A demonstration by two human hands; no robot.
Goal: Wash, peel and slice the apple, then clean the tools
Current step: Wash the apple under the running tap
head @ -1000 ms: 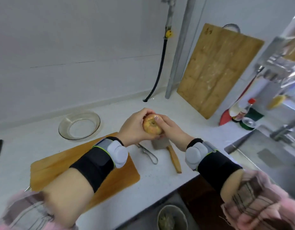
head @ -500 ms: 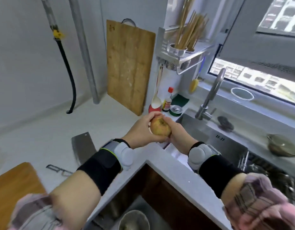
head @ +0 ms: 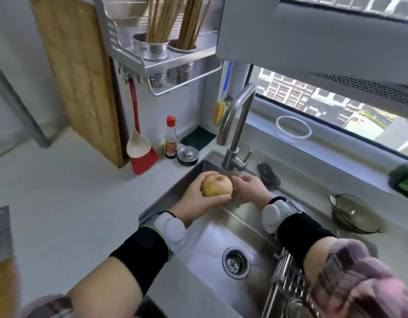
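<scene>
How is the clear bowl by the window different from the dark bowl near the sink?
The clear bowl sits up on the window ledge; the dark bowl sits lower, beside the sink. The clear bowl is colourless, the dark bowl smoky brown. Both look see-through, round and upright.

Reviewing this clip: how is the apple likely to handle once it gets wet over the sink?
The apple looks smooth and round, so it is probably slippery when wet and apt to roll if set down. The left hand cups it from below, which suggests it is firm and moderately heavy. The right hand sits beside it.
</scene>
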